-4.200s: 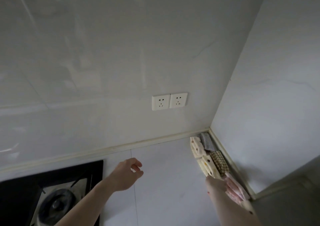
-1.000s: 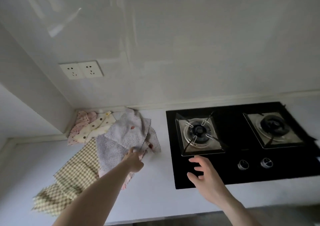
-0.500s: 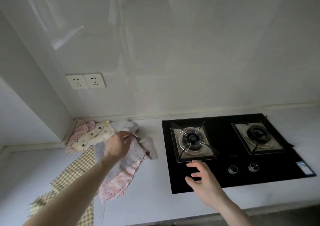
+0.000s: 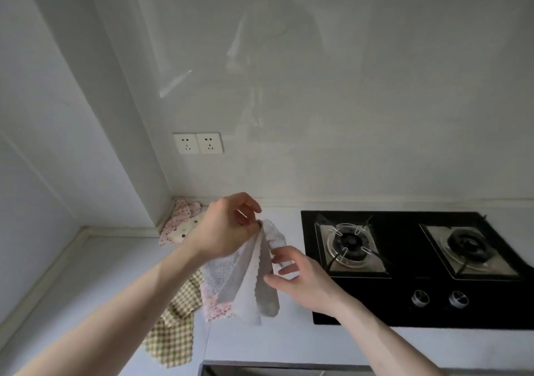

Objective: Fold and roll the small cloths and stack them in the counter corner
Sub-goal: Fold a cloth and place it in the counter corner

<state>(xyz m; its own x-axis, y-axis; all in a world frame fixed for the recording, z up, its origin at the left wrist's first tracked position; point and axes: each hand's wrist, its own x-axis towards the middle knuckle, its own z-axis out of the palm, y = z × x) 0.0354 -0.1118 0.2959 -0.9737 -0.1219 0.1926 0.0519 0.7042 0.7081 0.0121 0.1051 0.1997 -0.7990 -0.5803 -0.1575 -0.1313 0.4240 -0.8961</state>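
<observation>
Head view: dim, flat, cool grey daylight, source not visible. Glossy wall panel (image 4: 260,87) carries pale streaked reflections. Soft, weak shadows under the forearms. Wide-angle lens bends the wall corner and counter (image 4: 86,274) edge outward. Slight softness throughout, fine detail smeared.

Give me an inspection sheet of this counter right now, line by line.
Surface: pale counter, bare in front of the cloths.
Job's things: grey-white cloth lifted by one corner and hanging; checked cloth and pink floral cloth spread flat; spotted cloths bunched in the corner.
Clutter: nothing seen.
Hands: left hand pinches the hanging cloth's top corner; right hand at its right edge, fingers spread, contact unclear.
Cables: nothing seen.
Surroundings: black gas hob with two burners, twin wall socket.
</observation>
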